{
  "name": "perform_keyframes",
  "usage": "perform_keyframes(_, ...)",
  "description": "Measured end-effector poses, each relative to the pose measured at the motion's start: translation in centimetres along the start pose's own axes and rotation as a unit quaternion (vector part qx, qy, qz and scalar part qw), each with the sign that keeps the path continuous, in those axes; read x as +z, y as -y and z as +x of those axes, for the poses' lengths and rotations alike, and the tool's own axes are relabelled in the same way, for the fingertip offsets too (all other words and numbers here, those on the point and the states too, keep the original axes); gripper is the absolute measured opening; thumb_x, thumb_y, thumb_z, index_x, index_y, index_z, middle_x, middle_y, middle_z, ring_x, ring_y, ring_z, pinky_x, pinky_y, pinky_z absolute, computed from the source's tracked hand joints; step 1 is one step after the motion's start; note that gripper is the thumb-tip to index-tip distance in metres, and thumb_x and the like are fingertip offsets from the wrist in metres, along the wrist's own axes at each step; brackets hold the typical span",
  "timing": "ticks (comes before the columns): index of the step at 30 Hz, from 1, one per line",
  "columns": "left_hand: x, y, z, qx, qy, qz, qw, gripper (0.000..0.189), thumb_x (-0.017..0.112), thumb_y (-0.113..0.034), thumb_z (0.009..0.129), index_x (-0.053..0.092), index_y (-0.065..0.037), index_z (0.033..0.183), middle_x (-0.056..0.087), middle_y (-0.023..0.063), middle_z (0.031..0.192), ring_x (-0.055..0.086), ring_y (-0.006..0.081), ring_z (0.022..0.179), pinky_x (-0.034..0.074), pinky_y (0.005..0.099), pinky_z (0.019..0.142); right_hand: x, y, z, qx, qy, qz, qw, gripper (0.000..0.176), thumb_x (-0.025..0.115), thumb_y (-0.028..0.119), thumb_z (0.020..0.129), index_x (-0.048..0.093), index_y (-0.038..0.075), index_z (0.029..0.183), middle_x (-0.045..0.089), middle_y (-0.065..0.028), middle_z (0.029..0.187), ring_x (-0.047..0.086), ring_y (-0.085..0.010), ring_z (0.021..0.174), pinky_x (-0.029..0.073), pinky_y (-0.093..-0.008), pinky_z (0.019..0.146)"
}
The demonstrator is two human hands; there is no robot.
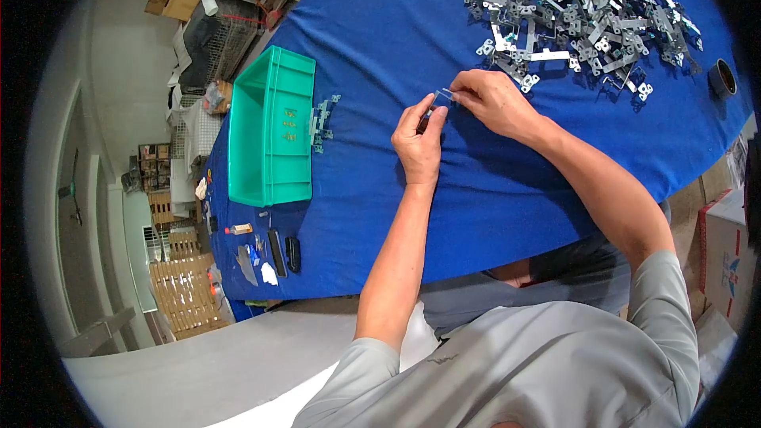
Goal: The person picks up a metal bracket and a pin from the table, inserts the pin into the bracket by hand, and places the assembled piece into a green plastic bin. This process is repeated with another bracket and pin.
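My left hand (418, 143) is closed, thumb and fingers pinching a small metal bracket (442, 96) above the blue cloth. A dark part shows between the thumb and fingers; its kind is hidden. From the other side, the fingertips of my right hand (493, 101) are pinched at the bracket's upper end. Beyond my right hand lies a big heap of metal brackets (575, 20). To the left, a few similar brackets (321, 123) sit against the side of a green plastic crate (289, 170).
Blue cloth (357, 230) covers the table. A dark round cup (722, 79) stands at the right edge. Near the front left lie a small bottle (239, 229), a black case (293, 254) and a dark strip (276, 252). A white box (725, 246) is on the floor at right.
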State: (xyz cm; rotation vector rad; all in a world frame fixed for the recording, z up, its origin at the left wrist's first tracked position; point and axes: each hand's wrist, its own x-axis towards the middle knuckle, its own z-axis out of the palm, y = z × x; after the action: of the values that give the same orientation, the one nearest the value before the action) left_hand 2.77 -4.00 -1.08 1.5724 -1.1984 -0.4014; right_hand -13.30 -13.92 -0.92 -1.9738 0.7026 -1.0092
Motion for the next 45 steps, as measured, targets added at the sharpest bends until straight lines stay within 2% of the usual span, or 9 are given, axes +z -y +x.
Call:
perform_keyframes(4,-0.1,-0.7,0.0,0.024,0.013,0.023,0.999,0.028,0.078,-0.005,0.09,0.076,-0.003,0.118,0.073,0.0031,0.101,0.065,0.009,0.087,0.053,0.0237,0.077,-0.2,0.1,0.1,0.032,0.024,0.003,0.999,0.018,0.067,0.013,0.094,0.064,-0.005,0.099,0.066,-0.0191,0.081,0.067,-0.0312,0.075,0.052,-0.0414,0.07)
perform_keyframes(11,0.0,-0.4,0.2,0.082,0.025,0.045,0.995,0.025,0.075,-0.003,0.092,0.077,-0.003,0.117,0.074,0.0065,0.102,0.065,0.0092,0.078,0.053,0.0238,0.07,0.8,0.2,-0.1,-0.026,-0.092,0.007,0.995,0.012,0.06,0.009,0.099,0.056,-0.002,0.101,0.06,-0.0208,0.091,0.061,-0.0391,0.084,0.049,-0.0456,0.076)
perform_keyframes(16,0.1,0.1,0.1,0.043,0.02,-0.007,0.999,0.024,0.069,-0.01,0.1,0.074,-0.003,0.122,0.068,0.0021,0.096,0.058,0.0054,0.065,0.045,0.0213,0.053,0.0,0.8,0.1,-0.098,-0.036,0.001,0.995,0.011,0.06,0.008,0.097,0.059,0.002,0.106,0.063,-0.0204,0.093,0.064,-0.0433,0.094,0.052,-0.0504,0.079)
perform_keyframes(18,-0.2,0.4,-0.1,-0.053,0.011,-0.076,0.996,0.03,0.071,-0.011,0.099,0.071,-0.001,0.127,0.068,0.002,0.09,0.057,0.0055,0.064,0.045,0.0213,0.052,0.0,1.1,-0.4,-0.103,0.013,-0.02,0.994,0.012,0.061,0.01,0.096,0.059,0.004,0.106,0.063,-0.0181,0.095,0.065,-0.0422,0.092,0.053,-0.0507,0.077)
perform_keyframes(28,-0.5,0.8,0.1,-0.074,-0.027,-0.225,0.971,0.046,0.069,-0.003,0.097,0.05,0.002,0.139,0.072,0.0107,0.103,0.073,0.0176,0.088,0.06,0.0283,0.068,0.1,0.8,-0.3,0.042,0.044,0.031,0.998,0.014,0.061,0.011,0.093,0.061,0.0,0.101,0.069,-0.0245,0.087,0.069,-0.0445,0.088,0.053,-0.0512,0.075)
perform_keyframes(33,-0.3,1.3,0.1,-0.057,-0.025,-0.165,0.984,0.015,0.067,-0.007,0.1,0.068,0.001,0.112,0.074,0.0061,0.103,0.069,0.0099,0.088,0.055,0.0243,0.071,1.2,1.6,-1.3,-0.009,0.123,-0.033,0.992,0.017,0.06,0.019,0.096,0.06,0.003,0.105,0.072,-0.0211,0.097,0.07,-0.044,0.09,0.054,-0.0563,0.075)
perform_keyframes(36,-0.4,0.7,0.0,-0.063,-0.016,-0.187,0.98,0.014,0.067,-0.007,0.1,0.069,0.0,0.112,0.074,0.0049,0.102,0.067,0.0089,0.085,0.053,0.0248,0.072,1.5,1.5,-1.4,-0.036,0.132,-0.023,0.99,0.017,0.059,0.02,0.097,0.06,0.004,0.103,0.072,-0.0211,0.096,0.07,-0.0445,0.091,0.054,-0.0568,0.075)
perform_keyframes(41,-0.5,1.6,0.2,-0.071,-0.01,-0.198,0.978,0.017,0.061,-0.002,0.101,0.061,-0.001,0.117,0.074,0.0104,0.096,0.064,0.0102,0.07,0.053,0.0236,0.064,1.0,1.1,-0.8,-0.034,0.062,0.037,0.997,0.016,0.062,0.018,0.093,0.068,0.004,0.091,0.069,-0.0212,0.082,0.069,-0.0425,0.083,0.053,-0.0529,0.07)
perform_keyframes(45,-0.2,0.8,0.1,-0.049,-0.019,-0.168,0.984,0.027,0.061,-0.006,0.103,0.064,0.001,0.129,0.074,0.011,0.102,0.065,0.0103,0.075,0.054,0.025,0.067,-0.1,1.3,-0.2,0.06,0.03,0.096,0.993,0.023,0.064,0.02,0.094,0.069,-0.002,0.099,0.069,-0.0207,0.079,0.071,-0.0346,0.073,0.052,-0.0445,0.066)
